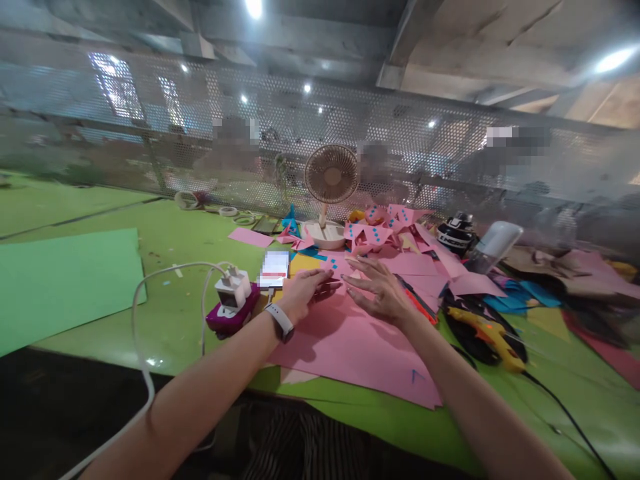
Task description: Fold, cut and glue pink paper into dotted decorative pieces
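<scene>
My left hand point(309, 293), with a pale watch band on its wrist, reaches over a large pink paper sheet point(360, 353). Its fingers stretch to the right beside a pink paper piece with blue dots point(336, 263). Facing it from the right is my right hand point(377, 292), fingers spread and slightly bent around the other side of that piece. Both hands look open; whether any fingertip touches the piece is unclear, since the fingers partly cover it. Behind them lies a heap of folded pink paper shapes with blue dots point(373, 233).
A fan point(331, 177) stands behind the papers. Left are a phone point(274, 268), a purple power strip point(233, 319) with chargers and a white cable, and green sheets point(70, 280). Right are a yellow glue gun point(493, 337) on a black dish, a box cutter point(417, 300), and a black-lidded bottle point(456, 232).
</scene>
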Demonstrator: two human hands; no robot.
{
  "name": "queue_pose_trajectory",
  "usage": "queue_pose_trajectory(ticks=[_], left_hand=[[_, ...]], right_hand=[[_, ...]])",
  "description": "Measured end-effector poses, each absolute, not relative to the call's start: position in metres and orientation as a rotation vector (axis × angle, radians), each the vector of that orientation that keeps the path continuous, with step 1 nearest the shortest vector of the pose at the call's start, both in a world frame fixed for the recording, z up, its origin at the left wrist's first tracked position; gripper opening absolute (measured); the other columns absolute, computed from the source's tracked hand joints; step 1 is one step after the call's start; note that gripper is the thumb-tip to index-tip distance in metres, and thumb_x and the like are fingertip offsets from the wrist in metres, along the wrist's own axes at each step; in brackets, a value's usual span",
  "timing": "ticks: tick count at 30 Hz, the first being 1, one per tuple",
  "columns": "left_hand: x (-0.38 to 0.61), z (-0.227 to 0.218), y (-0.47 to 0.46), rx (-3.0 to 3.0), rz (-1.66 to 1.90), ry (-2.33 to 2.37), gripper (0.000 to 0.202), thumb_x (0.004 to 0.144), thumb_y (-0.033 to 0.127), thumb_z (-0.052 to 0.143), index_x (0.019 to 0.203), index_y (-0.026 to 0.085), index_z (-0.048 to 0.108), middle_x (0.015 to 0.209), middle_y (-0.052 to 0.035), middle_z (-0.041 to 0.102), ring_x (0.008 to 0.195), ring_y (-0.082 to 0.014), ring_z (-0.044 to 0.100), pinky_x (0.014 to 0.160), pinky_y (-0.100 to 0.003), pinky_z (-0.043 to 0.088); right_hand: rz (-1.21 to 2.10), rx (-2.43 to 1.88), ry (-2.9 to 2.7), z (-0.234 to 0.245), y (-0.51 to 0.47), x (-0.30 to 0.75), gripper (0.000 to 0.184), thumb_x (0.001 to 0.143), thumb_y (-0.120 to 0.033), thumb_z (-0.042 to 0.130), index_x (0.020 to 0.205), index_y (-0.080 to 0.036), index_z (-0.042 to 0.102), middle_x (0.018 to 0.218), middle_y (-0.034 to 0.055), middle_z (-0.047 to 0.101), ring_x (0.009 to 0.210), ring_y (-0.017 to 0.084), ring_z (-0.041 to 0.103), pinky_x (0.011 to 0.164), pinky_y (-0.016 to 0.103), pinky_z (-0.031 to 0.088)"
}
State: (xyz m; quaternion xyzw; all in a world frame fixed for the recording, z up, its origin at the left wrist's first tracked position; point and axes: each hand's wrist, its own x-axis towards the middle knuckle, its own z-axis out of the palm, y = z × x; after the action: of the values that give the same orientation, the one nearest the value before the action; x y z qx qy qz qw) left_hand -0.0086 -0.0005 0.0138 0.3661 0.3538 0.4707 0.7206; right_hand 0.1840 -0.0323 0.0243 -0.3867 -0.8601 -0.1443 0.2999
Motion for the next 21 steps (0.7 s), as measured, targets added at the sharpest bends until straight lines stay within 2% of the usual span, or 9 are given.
queue_pose_trajectory(ticks=[9,16,21], left_hand=[[-0.0098,0.009,0.0033,0.807,1.061,0.715,0.007,0.078,0.017,0.067,0.078,0.012,0.062,0.075,-0.0061,0.069,0.068,-0.0129,0.067,0.061,-0.02,0.053],[-0.0107,0.0067,0.0042,0.813,1.063,0.689,0.008,0.078,0.018,0.067,0.081,0.012,0.062,0.077,-0.0077,0.069,0.07,-0.0137,0.068,0.062,-0.02,0.053],[-0.0113,0.006,0.005,0.815,1.07,0.679,0.009,0.076,0.018,0.068,0.081,0.012,0.063,0.076,-0.0073,0.069,0.069,-0.0132,0.068,0.062,-0.019,0.053]], right_hand=[[-0.369,-1.061,-2.246,0.0216,-0.0345,0.1779,0.036,0.085,-0.038,0.053,0.118,-0.024,0.061,0.129,0.0097,0.053,0.122,0.025,0.042,0.099,0.045,0.036],[-0.325,-1.019,-2.204,0.0188,-0.0323,0.1798,0.038,0.085,-0.036,0.053,0.121,-0.023,0.058,0.128,0.0097,0.054,0.121,0.024,0.044,0.099,0.044,0.037],[-0.375,-1.033,-2.215,0.0193,-0.0314,0.1817,0.034,0.085,-0.035,0.054,0.116,-0.024,0.062,0.128,0.01,0.054,0.12,0.025,0.045,0.098,0.046,0.037]])
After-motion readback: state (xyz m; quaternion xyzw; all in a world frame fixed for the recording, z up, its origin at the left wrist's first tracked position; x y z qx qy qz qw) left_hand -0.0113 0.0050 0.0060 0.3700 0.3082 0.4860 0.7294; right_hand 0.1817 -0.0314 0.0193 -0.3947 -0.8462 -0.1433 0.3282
